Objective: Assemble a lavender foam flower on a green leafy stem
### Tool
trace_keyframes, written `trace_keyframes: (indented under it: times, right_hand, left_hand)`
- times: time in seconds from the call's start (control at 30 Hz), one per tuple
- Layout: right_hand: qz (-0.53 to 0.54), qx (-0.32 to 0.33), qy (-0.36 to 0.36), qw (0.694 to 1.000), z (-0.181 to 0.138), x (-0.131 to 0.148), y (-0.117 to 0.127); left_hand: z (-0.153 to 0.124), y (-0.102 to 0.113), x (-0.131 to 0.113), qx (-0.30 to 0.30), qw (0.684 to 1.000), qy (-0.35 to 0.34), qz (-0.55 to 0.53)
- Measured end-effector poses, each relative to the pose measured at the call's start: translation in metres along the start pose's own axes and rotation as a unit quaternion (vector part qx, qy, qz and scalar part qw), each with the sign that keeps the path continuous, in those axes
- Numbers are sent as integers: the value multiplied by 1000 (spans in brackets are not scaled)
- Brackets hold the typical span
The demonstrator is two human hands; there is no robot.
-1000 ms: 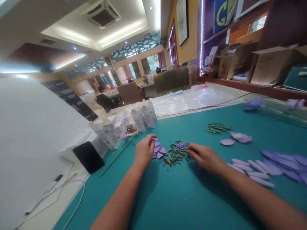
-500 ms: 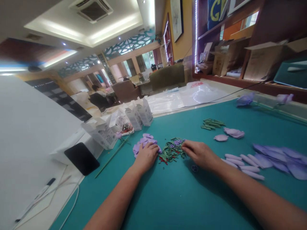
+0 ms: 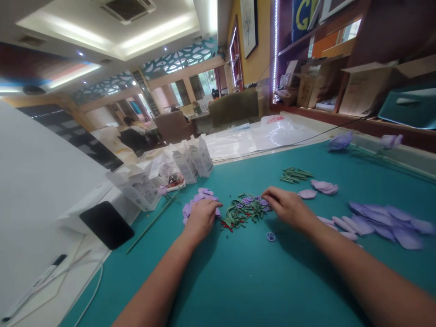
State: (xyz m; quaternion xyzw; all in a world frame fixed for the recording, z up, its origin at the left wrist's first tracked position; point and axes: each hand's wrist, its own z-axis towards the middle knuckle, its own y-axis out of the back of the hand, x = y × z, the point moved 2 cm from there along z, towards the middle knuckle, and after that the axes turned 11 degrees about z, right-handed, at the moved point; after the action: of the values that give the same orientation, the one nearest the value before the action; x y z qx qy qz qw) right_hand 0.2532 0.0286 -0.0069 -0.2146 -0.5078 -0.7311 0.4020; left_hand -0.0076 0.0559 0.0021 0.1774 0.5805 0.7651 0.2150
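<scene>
Over the right side of a pile of light purple petals [image 3: 190, 208] hangs my left hand [image 3: 200, 220], its fingers reaching rightward and nothing plainly held in them. My right hand [image 3: 288, 206] is closed in a pinch at the right edge of a heap of small green parts [image 3: 243, 211]; whatever lies between its fingertips is too small or hidden to make out. Several purple spoked rings [image 3: 250, 199] lie on top of the heap, and red bits [image 3: 227, 225] show at its lower left. One loose purple spoked ring [image 3: 271, 236] rests on the green mat [image 3: 218, 281] below my right hand.
Green sticks [image 3: 295, 175], pale oval petals [image 3: 324, 186], pale rolls [image 3: 344, 223] and large purple petals [image 3: 391, 222] lie at right. A green stem [image 3: 153, 222], white cartons [image 3: 200, 156] and a black tablet-like slab [image 3: 107, 225] stand or lie at left.
My right hand has risen slightly from the heap, uncovering more spoked rings and the loose one. My left hand's fingers have drawn in and shifted on the petals. The view has turned slightly.
</scene>
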Motion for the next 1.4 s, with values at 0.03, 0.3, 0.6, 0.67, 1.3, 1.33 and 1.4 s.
trace_keyframes:
  times: [0.03,0.3,0.6,0.67,1.3,1.33,1.4]
  right_hand:
    - [-1,-16,-5,1000,1,-1,3]
    - [-23,-72,-12,997,6,-14,12]
    - [-108,32,-25,993,7,-31,-7]
    - [-120,45,-29,991,7,-34,-10]
    - [-173,86,-28,981,4,-32,-24]
    - [-169,80,-31,982,4,-32,-23]
    - [-157,63,-39,985,5,-32,-21]
  left_hand:
    - [2,4,-4,-12,1000,6,-11]
    - [-1,20,-43,-92,984,65,-139]
    - [-10,-1,-59,-24,979,68,-188]
    - [-11,-3,-60,-19,979,45,-196]
    - [-12,-9,-63,-6,979,-38,-202]
    - [-12,-9,-63,-4,979,-38,-203]
    - [-12,-8,-63,1,978,-34,-204]
